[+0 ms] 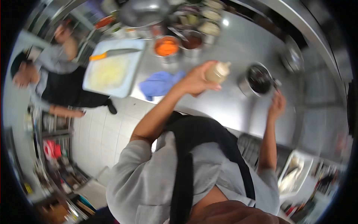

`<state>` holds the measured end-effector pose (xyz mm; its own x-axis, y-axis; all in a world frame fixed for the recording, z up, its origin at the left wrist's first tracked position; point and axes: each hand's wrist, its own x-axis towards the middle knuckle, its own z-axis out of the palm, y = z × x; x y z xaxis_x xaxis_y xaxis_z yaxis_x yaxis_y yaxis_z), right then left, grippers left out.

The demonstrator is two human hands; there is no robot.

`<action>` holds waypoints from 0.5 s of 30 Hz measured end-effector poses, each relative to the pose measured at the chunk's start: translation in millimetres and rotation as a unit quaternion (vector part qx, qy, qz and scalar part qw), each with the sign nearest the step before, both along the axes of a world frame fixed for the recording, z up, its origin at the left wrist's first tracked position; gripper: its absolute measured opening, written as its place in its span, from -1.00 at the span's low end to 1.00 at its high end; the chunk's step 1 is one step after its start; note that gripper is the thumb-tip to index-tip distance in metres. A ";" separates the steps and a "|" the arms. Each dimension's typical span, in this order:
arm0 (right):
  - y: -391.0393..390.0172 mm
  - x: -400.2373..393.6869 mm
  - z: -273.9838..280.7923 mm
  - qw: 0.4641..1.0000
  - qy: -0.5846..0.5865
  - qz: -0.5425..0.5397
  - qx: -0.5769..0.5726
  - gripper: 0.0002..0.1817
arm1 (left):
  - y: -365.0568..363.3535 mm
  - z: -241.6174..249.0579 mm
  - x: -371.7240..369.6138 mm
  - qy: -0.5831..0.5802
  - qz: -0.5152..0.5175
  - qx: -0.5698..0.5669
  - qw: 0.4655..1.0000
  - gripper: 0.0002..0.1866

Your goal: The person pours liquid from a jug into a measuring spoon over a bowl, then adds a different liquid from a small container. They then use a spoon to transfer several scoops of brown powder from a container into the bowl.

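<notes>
My left hand (199, 79) is wrapped round a squeeze bottle (217, 72) with a pale nozzle cap and beige contents, held tilted above the steel counter. To the right of it stands a metal container (245, 86) holding a very dark sauce (260, 79). My right hand (276, 105) is at the container's right side, fingers closed at a short metal handle (276, 83) by the rim. Blur hides whether this handle belongs to the container or to a utensil in it. A crumpled blue cloth (158, 85) lies left of my left hand.
A cutting board (132, 80) bears a knife with an orange handle (98, 56) and chopped pale food. Behind it are a tub of orange pieces (166, 47), a red sauce tub (192, 41) and a large steel bowl (144, 11). Another person (59, 74) stands at the left.
</notes>
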<state>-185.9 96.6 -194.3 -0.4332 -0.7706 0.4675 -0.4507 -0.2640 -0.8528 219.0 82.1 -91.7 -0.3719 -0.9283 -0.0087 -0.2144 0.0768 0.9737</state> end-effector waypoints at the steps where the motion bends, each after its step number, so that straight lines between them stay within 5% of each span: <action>1: 3.2 28.3 36.7 0.995 -0.086 -0.039 0.035 -0.73 | 1.3 -0.9 22.4 0.025 0.005 -0.025 0.999 -0.06; 3: 5.3 44.8 41.4 0.978 -0.205 -0.017 0.022 -0.69 | 13.0 9.2 76.9 0.057 0.052 -0.020 0.997 -0.06; 6: 16.7 98.3 40.2 0.895 -0.413 0.167 0.035 -0.78 | 28.7 31.2 155.0 0.098 0.132 -0.028 0.986 -0.09; 7: 20.7 127.7 40.3 0.875 -0.434 0.203 0.068 -0.81 | 35.2 37.0 184.9 0.109 0.161 -0.033 0.980 -0.10; 10: 26.5 190.3 19.4 0.850 -0.444 0.222 0.176 -0.85 | 34.5 40.2 276.1 -0.092 0.271 -0.210 0.935 -0.11; 13: 27.6 218.8 21.1 0.842 -0.431 0.203 0.251 -0.86 | 1.7 34.0 347.1 -0.067 0.406 -0.235 0.881 -0.12; 15: 31.4 235.3 28.0 0.849 -0.415 0.176 0.276 -0.86 | -28.6 42.6 377.0 0.083 0.449 -0.255 0.853 -0.17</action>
<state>49.4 128.1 -166.3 -0.1335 -0.9232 -0.3604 0.3896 0.2855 -0.8756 596.0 53.6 -49.2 0.5330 -0.7070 0.4648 -0.2719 0.3771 0.8854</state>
